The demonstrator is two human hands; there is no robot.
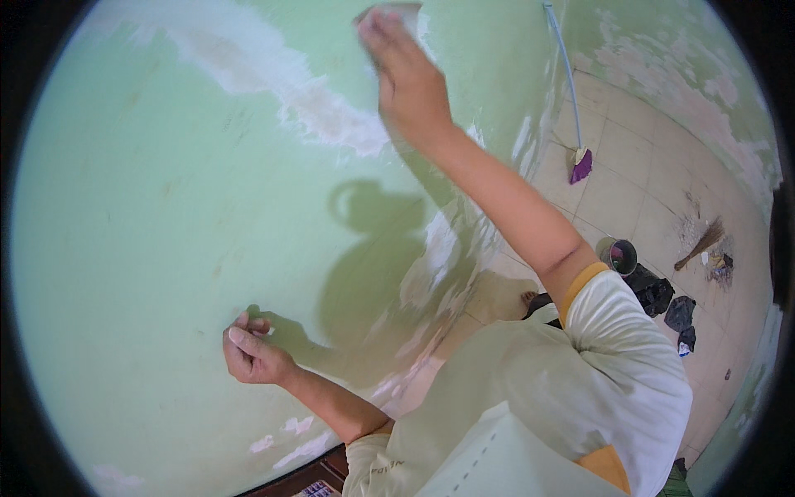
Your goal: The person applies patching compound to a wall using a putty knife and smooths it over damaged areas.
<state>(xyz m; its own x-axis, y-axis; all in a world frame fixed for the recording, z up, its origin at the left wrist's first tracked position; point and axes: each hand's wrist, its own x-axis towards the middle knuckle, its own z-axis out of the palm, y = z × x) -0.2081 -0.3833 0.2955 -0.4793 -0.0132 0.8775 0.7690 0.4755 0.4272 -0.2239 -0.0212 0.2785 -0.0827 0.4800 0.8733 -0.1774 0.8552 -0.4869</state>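
High up against the pale green wall (166, 224), my right hand (411, 87) is closed over a piece of sandpaper (407, 12). The sandpaper is a thin, grey-brown sheet, partly covered by the fingers and smeared by motion. Lower on the left, my left hand (255, 354) is loosely curled close to the wall, with nothing visible in it; whether its fingers touch the surface I cannot tell. A whitish patch (331, 112) of filler or bare plaster runs diagonally just left of my right hand. My shadow falls on the wall between both arms.
On the tiled floor (629, 157) to the right are a blue-handled purple broom (581, 166), a bucket (619, 256), black plastic bags (652, 290) and a straw hand broom (701, 243) beside debris. Dark wooden furniture (319, 474) stands at the lower edge. Another patchy wall (687, 50) rises beyond.
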